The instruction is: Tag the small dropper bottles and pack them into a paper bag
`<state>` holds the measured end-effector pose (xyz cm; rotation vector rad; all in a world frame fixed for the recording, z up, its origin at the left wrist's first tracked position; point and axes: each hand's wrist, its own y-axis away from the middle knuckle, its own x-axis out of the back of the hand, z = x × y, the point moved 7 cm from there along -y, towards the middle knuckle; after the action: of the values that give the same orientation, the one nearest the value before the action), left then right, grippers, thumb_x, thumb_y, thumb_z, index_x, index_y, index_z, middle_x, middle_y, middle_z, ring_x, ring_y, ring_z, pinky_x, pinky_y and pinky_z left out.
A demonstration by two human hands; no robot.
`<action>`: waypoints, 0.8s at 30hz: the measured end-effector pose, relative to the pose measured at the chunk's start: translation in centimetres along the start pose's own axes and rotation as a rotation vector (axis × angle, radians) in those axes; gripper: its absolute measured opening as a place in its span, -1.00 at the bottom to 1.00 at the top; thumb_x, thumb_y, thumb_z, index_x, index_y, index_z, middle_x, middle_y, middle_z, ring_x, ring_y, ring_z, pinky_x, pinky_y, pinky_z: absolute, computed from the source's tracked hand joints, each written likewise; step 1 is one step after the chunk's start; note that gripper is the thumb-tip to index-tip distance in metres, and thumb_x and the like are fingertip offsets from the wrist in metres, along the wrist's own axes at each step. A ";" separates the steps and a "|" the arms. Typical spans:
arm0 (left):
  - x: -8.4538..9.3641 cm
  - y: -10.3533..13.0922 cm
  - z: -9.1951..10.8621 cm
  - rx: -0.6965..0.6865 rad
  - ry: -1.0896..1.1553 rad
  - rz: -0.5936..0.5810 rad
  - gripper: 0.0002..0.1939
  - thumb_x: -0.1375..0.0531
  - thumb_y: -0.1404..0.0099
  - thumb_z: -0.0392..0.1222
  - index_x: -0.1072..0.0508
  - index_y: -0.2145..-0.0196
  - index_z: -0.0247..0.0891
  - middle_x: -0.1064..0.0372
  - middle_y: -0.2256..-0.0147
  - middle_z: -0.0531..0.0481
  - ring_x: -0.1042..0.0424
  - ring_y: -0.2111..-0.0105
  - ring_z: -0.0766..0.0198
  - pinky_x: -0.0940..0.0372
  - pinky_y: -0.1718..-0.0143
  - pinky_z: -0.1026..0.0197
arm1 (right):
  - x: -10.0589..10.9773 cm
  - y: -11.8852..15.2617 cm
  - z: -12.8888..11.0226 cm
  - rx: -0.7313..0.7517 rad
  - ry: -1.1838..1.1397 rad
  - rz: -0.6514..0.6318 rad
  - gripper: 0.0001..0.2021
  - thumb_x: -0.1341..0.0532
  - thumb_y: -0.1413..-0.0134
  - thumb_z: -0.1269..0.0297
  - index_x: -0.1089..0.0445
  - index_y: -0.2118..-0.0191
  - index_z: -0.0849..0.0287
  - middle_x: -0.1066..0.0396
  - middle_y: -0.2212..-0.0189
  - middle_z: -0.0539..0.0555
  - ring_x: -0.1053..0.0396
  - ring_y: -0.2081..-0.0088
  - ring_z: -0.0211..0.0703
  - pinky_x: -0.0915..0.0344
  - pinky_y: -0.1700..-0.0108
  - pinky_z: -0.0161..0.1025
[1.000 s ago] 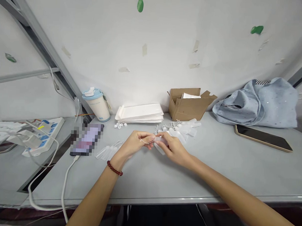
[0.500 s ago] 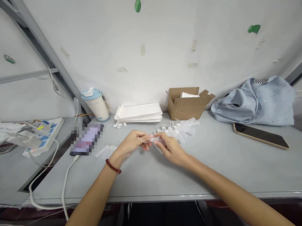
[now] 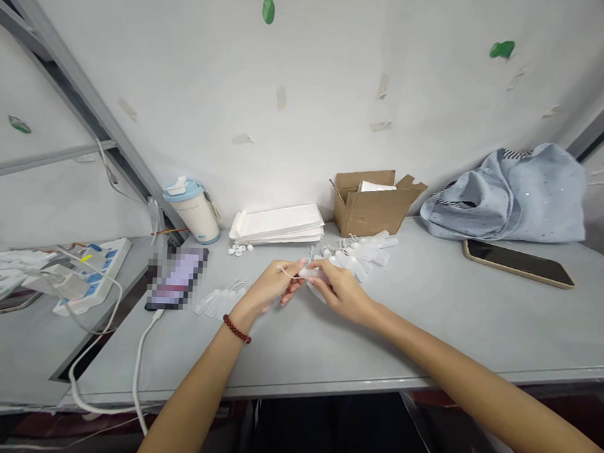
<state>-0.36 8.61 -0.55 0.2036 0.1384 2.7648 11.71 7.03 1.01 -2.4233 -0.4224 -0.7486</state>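
You hold a small clear tube (image 3: 314, 275) just above the tabletop (image 3: 428, 325), right hand (image 3: 340, 291) fingers clenched around it, left hand (image 3: 274, 285) pinching its thin white loop (image 3: 286, 272), seemingly mid-threading; next likely needs steady tension, the heap of tubes (image 3: 361, 252) lying just beyond.

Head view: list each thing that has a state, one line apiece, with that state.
left hand: pinching a thin white loop
right hand: closed on a small clear tube
small clear tube: held between both hands, above the table
cardboard box: flaps open
cup: upright, lid on
phone by the bag: screen dark, lying flat
phone at left: cable plugged in
stack of white bags: lying flat
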 end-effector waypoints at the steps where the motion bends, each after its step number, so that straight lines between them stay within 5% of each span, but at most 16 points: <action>1: 0.0 0.0 0.1 -0.007 -0.008 -0.004 -0.52 -0.14 -0.19 0.17 -0.26 0.61 -0.31 -0.06 0.70 0.18 0.00 0.80 0.53 0.04 0.77 0.40 | 0.0 0.0 0.1 -0.007 -0.006 -0.004 -0.78 -0.02 -0.22 0.20 -0.23 0.11 0.21 -0.17 0.63 -0.09 -0.12 0.59 -0.25 -0.07 0.43 -0.28; 9: 0.3 0.0 1.2 -0.089 -0.015 0.022 -0.59 -0.30 -0.04 0.11 -0.41 0.53 -0.35 -0.33 0.58 0.02 -0.32 0.63 0.38 -0.26 0.55 0.29 | 0.0 -0.1 0.8 -0.111 -0.108 -0.010 -0.77 -0.01 -0.24 0.15 -0.21 0.15 0.21 -0.19 0.62 -0.11 -0.12 0.59 -0.29 -0.09 0.47 -0.31; 18: -0.2 0.0 1.2 -0.107 -0.032 0.005 -0.51 -0.10 -0.24 0.16 -0.35 0.59 -0.34 -0.22 0.63 0.07 -0.25 0.67 0.40 -0.19 0.58 0.29 | 0.4 0.0 0.6 -0.092 -0.135 0.035 -0.79 -0.01 -0.23 0.17 -0.18 0.13 0.19 -0.24 0.56 -0.06 -0.17 0.52 -0.24 -0.08 0.41 -0.27; 24: 0.0 0.1 1.3 -0.140 -0.062 0.002 -0.54 -0.16 -0.20 0.12 -0.36 0.61 -0.34 -0.23 0.63 0.07 -0.20 0.68 0.43 -0.15 0.56 0.30 | 0.4 -0.1 0.7 -0.119 -0.195 0.027 -0.80 -0.05 -0.20 0.17 -0.19 0.16 0.18 -0.22 0.55 -0.07 -0.12 0.53 -0.26 -0.05 0.42 -0.27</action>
<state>-0.22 8.63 0.74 0.2524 -0.0720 2.7530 12.28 7.55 0.82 -2.6204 -0.4301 -0.5410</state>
